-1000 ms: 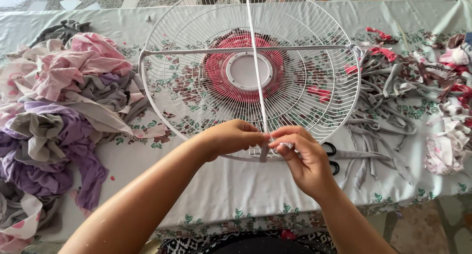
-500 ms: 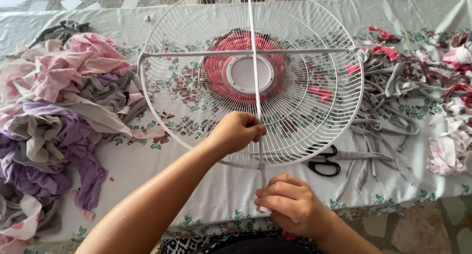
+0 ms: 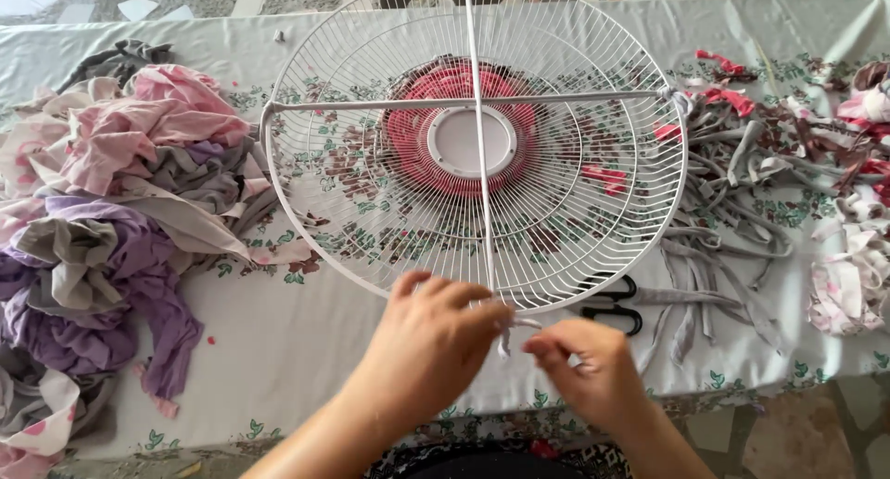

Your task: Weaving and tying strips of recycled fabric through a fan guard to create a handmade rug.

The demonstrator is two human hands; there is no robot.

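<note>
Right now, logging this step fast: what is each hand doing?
Left hand: closed, pinching the white strip at the fan guard rim.
Right hand: closed on the same strip.

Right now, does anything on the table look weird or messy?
Yes. A white fan grille lies flat on the tablecloth with fabric strips tied across it like a cross. The left hand and right hand pinch a strip end at its rim. Cloth scraps sprawl beside it.

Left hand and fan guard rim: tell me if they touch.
Touching. In the head view the left hand lies against the near rim of the fan guard, fingers pinching a white strip there.
</note>
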